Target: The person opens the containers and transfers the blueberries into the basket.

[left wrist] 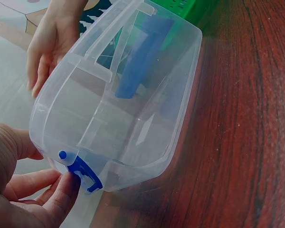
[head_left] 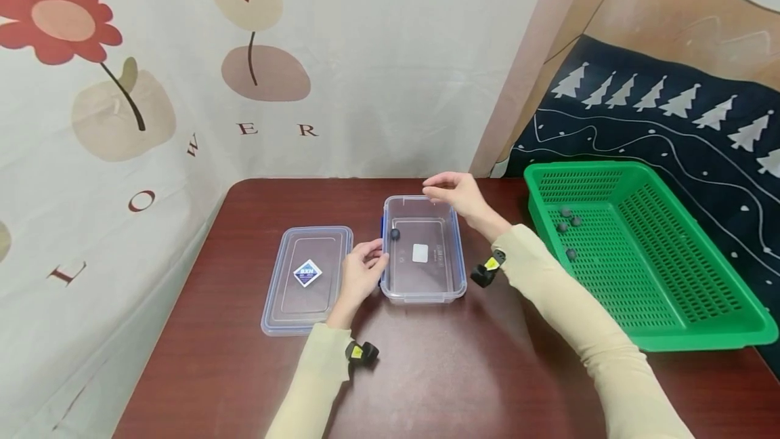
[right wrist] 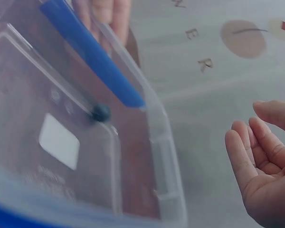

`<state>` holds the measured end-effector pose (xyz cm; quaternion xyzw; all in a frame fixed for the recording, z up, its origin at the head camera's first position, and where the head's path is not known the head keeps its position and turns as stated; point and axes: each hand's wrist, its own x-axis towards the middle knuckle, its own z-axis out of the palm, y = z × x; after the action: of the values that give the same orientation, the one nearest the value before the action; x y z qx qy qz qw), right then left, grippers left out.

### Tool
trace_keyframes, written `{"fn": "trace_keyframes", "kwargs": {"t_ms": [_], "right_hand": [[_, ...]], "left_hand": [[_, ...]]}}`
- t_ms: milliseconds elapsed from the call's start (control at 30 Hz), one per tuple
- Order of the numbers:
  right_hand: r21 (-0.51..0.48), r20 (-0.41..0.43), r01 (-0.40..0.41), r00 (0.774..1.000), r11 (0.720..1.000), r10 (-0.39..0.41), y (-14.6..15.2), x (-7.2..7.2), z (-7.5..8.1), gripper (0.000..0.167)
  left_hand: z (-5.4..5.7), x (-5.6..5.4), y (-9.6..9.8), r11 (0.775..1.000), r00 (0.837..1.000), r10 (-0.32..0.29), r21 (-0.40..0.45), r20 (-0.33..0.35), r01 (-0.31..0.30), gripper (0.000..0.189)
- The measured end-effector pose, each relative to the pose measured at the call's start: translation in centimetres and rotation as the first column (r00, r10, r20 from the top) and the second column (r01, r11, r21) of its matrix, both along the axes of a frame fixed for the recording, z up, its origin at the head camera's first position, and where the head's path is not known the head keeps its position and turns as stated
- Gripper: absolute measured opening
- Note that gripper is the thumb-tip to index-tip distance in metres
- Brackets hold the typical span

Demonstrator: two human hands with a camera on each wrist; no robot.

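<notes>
A clear plastic box (head_left: 420, 283) with blue side latches stands uncovered on the table. Inside lies a small dark ball (head_left: 395, 234) near the left wall, beside a white square (head_left: 420, 253) on the bottom. My left hand (head_left: 361, 271) touches the box's left side, and its fingertips rest by the blue latch (left wrist: 85, 173). Above the far right corner of the box hovers my right hand (head_left: 461, 196); its fingers are loosely bent and nothing shows between them in the right wrist view. The clear lid (head_left: 283, 290) with a blue edge lies flat left of the box.
A green perforated basket (head_left: 676, 341) occupies the table's right side, with several small dark balls (head_left: 571, 254) toward its left. Behind the reddish-brown table (head_left: 420, 371) hangs a pale curtain (head_left: 390, 87) printed with flowers and letters.
</notes>
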<state>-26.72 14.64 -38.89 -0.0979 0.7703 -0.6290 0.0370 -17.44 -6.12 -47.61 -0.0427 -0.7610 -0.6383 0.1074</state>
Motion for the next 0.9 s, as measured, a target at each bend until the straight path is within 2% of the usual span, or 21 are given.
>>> {"fn": "trace_keyframes", "kwargs": {"t_ms": [167,400,633,900], "right_hand": [[0.008,0.021,-0.025,0.999,1.0,0.025,-2.6,-0.1,-1.4,0.023],[0.112,0.094,-0.046,0.995,0.993,0.035,-4.6,-0.6,-3.5,0.022],[0.18,0.132,-0.067,0.99,0.981,0.044,-5.6,-1.1,-5.2,0.021],[0.234,0.191,-0.061,0.981,0.97,0.016,-6.4,-1.5,-6.5,0.02]], "left_hand": [[-0.1,-0.1,-0.1,1.0,1.0,-0.001,0.013,-0.003,0.001,0.029],[0.3,0.1,0.0,1.0,1.0,-0.002,-0.009,0.008,0.002,0.029],[3.4,1.5,0.3,1.0,1.0,-0.018,-0.024,0.003,0.018,0.027],[3.6,1.7,0.2,1.0,0.999,-0.031,-0.001,0.022,0.031,0.028]]}}
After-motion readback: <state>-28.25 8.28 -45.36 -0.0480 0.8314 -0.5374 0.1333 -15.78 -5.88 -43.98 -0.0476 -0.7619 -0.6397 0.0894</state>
